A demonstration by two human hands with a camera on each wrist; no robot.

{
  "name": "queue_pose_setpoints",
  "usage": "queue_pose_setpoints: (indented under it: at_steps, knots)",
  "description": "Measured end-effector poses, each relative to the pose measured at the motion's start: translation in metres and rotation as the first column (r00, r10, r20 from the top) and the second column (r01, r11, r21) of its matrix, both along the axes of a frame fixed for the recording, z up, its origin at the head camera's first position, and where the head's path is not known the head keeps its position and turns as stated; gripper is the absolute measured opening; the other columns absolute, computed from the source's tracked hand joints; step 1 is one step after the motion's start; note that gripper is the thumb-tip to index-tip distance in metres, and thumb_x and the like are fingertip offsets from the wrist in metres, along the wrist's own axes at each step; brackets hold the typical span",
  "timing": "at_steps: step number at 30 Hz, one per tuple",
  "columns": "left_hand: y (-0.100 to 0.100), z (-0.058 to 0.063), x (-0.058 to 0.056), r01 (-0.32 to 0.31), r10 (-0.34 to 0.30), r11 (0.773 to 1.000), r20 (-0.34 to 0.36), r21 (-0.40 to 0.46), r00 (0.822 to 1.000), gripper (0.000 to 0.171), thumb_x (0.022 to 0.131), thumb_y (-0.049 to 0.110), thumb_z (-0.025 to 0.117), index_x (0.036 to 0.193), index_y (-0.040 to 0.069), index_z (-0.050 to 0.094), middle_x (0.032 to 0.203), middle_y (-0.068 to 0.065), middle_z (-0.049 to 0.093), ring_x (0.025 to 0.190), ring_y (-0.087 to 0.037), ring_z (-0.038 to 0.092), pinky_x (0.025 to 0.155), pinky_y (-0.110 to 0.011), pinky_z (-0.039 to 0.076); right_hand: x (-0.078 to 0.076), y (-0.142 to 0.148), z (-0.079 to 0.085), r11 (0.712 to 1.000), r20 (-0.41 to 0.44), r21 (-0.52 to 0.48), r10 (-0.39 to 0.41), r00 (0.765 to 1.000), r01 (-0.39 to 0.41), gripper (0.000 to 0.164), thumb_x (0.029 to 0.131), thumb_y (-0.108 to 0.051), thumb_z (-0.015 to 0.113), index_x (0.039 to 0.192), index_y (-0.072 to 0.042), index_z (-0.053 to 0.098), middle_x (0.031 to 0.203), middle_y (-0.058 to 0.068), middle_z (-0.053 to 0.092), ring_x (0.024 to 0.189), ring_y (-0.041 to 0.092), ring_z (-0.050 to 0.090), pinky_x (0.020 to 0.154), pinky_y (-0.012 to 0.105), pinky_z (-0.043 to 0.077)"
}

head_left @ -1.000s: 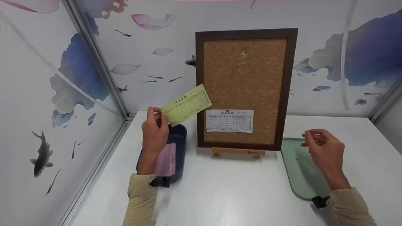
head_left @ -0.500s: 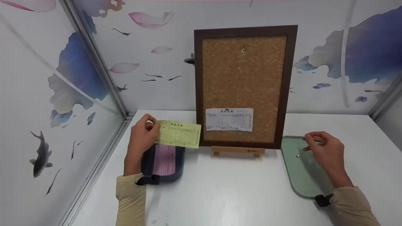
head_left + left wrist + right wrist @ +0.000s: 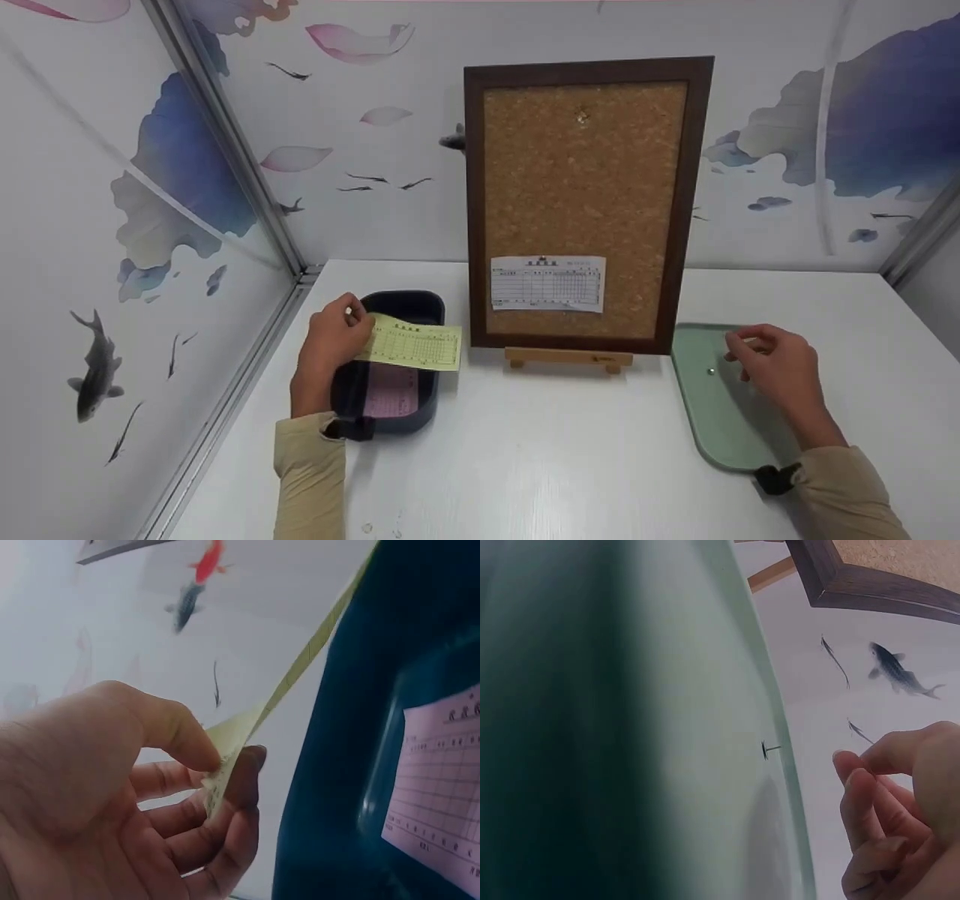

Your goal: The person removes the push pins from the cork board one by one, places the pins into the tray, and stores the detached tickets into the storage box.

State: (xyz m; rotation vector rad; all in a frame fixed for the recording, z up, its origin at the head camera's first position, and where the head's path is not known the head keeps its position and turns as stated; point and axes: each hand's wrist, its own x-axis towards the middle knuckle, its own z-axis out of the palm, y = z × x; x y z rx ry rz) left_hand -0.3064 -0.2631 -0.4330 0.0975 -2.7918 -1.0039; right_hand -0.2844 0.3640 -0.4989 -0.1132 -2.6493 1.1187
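Left of the brown-framed corkboard (image 3: 581,202), the left hand (image 3: 330,341) pinches a yellow rectangular paper slip (image 3: 417,347) between thumb and fingers. Whether the right hand (image 3: 784,369) grips anything is unclear.

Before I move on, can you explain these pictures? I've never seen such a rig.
There's no machine here: a person is working bare-handed. The wide picture comes from a head camera; the others come from a camera on each wrist. The left hand pinches a yellow slip near a dark blue bin holding a pink slip. The right hand, fingertips together, is near a green tray with a tack on it; I can't tell whether that hand holds anything. Between them, a framed corkboard bearing a white slip stands on the white table.
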Motion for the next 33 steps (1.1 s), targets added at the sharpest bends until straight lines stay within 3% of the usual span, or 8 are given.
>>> queue_pose_setpoints:
  at_steps: [6, 11, 21, 25, 33]
  knots:
    - [-0.007, 0.002, 0.002, 0.049, -0.041, 0.996, 0.107, -0.070, 0.993, 0.015, 0.101, 0.021, 0.060, 0.101, 0.006, 0.065, 0.095, -0.011, 0.069, 0.085, -0.026, 0.061, 0.074, -0.037, 0.047, -0.001, 0.004, -0.002, 0.999, 0.104, 0.046, 0.024, 0.994, -0.029, 0.047, 0.108, -0.041, 0.063, 0.124, 0.001, 0.072, 0.084, 0.009, 0.079, 0.062, 0.012, 0.063, 0.055, 0.030, 0.050]
    - [-0.008, 0.003, 0.005, 0.037, -0.027, 0.997, 0.132, -0.072, 0.991, 0.015, 0.100, 0.022, 0.062, 0.097, 0.008, 0.064, 0.094, -0.010, 0.067, 0.083, -0.025, 0.059, 0.069, -0.034, 0.045, -0.003, 0.006, -0.004, 0.995, 0.173, 0.076, 0.050, 0.984, -0.064, 0.047, 0.108, -0.041, 0.063, 0.124, 0.002, 0.073, 0.083, 0.004, 0.078, 0.066, 0.012, 0.061, 0.058, 0.030, 0.051]
    - [-0.011, 0.008, 0.011, -0.004, 0.022, 0.992, 0.148, -0.123, 0.989, 0.013, 0.104, 0.018, 0.059, 0.105, 0.005, 0.062, 0.091, -0.012, 0.064, 0.077, -0.025, 0.059, 0.064, -0.034, 0.046, -0.003, 0.007, -0.008, 0.990, 0.247, 0.071, 0.100, 0.964, -0.121, 0.038, 0.106, -0.030, 0.063, 0.123, 0.002, 0.075, 0.088, 0.004, 0.077, 0.069, 0.012, 0.064, 0.060, 0.029, 0.051]
    - [-0.014, 0.010, 0.015, -0.027, 0.048, 0.987, 0.127, -0.160, 0.991, 0.015, 0.104, 0.017, 0.059, 0.108, 0.004, 0.066, 0.097, -0.018, 0.071, 0.078, -0.027, 0.064, 0.064, -0.039, 0.049, -0.003, 0.009, -0.010, 0.991, 0.276, 0.062, 0.099, 0.956, -0.120, 0.038, 0.105, -0.030, 0.063, 0.123, 0.002, 0.075, 0.089, 0.004, 0.076, 0.070, 0.013, 0.063, 0.061, 0.030, 0.051]
    - [-0.011, 0.011, 0.014, -0.029, 0.044, 0.985, 0.086, -0.168, 0.995, 0.024, 0.106, 0.008, 0.056, 0.117, 0.005, 0.078, 0.117, -0.024, 0.076, 0.093, -0.037, 0.072, 0.079, -0.051, 0.057, -0.003, 0.012, -0.010, 0.989, 0.297, 0.071, 0.105, 0.949, -0.131, 0.038, 0.105, -0.030, 0.063, 0.123, 0.001, 0.075, 0.093, 0.006, 0.076, 0.073, 0.014, 0.064, 0.062, 0.029, 0.052]
